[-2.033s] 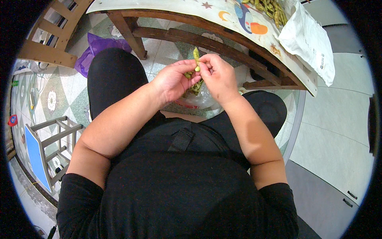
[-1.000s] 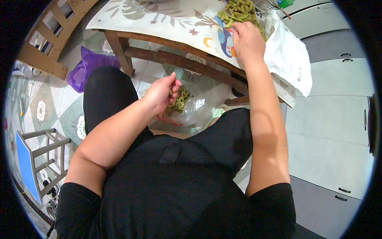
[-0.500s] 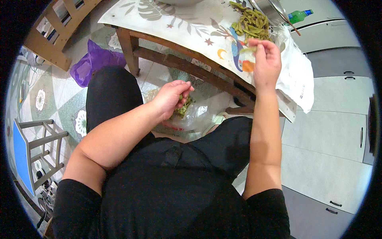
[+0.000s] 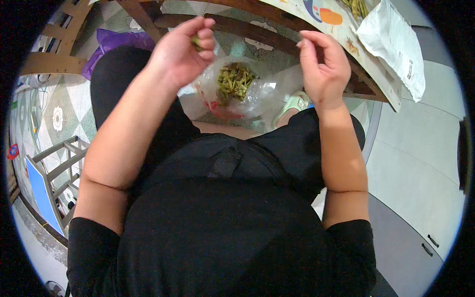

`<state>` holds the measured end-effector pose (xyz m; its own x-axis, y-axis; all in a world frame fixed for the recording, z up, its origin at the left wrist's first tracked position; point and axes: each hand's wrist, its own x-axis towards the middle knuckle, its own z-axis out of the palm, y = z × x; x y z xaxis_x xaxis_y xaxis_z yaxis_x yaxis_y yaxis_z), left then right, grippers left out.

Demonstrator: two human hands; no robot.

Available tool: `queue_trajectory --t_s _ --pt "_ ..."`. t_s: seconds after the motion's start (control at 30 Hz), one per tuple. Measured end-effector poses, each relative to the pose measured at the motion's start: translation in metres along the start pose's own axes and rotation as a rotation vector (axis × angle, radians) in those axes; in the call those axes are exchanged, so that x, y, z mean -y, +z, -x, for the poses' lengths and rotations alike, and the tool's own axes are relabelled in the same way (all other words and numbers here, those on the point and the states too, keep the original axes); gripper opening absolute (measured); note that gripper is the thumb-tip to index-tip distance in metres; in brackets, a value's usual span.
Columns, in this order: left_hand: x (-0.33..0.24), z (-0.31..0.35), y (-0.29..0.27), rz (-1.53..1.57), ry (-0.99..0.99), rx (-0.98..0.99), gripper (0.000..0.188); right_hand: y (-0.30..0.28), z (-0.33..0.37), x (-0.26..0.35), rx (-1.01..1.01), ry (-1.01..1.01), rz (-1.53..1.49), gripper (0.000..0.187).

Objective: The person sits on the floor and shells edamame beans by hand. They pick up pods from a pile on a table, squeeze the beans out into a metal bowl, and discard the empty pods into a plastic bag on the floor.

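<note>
My left hand point(image 4: 185, 54) is raised over my left knee, its fingers curled around a green soybean pod point(image 4: 197, 43), only part of which shows. To the right, by the table's front edge, my right hand point(image 4: 324, 67) is loosely curved. Its thumb and forefinger stand slightly apart, and I see nothing between them. Between and below the hands, a clear plastic bag point(image 4: 267, 91) lies on the floor with a heap of green-brown pods and scraps point(image 4: 235, 81) in it. More green pods point(image 4: 357, 7) lie on the table at the upper right, partly cut off.
A printed white cover lies on the wooden table point(image 4: 378, 91). Beside its pods is a white plastic bag point(image 4: 396, 47), hanging over the edge. At left are a purple bag point(image 4: 116, 44) and a blue-topped stool point(image 4: 44, 193). Pale cabinets point(image 4: 415, 148) line the right.
The view has tipped downward, bringing the floor bag into fuller sight. My right hand has come away from the table's pods toward me, and the pod at its fingertips no longer shows.
</note>
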<state>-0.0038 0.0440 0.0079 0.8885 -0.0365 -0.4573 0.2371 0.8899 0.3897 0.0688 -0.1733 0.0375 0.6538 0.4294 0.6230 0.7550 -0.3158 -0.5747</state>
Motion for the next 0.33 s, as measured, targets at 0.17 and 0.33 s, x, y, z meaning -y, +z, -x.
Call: queue_trajectory --t_s 0.17,0.33 --pt "-0.047 0.002 -0.009 0.077 -0.077 0.223 0.016 0.023 0.036 -0.035 0.523 0.171 -0.062 0.012" --pt "-0.052 0.004 -0.037 -0.128 0.014 0.013 0.019 0.078 0.105 -0.088 0.993 0.52 0.18 0.021"
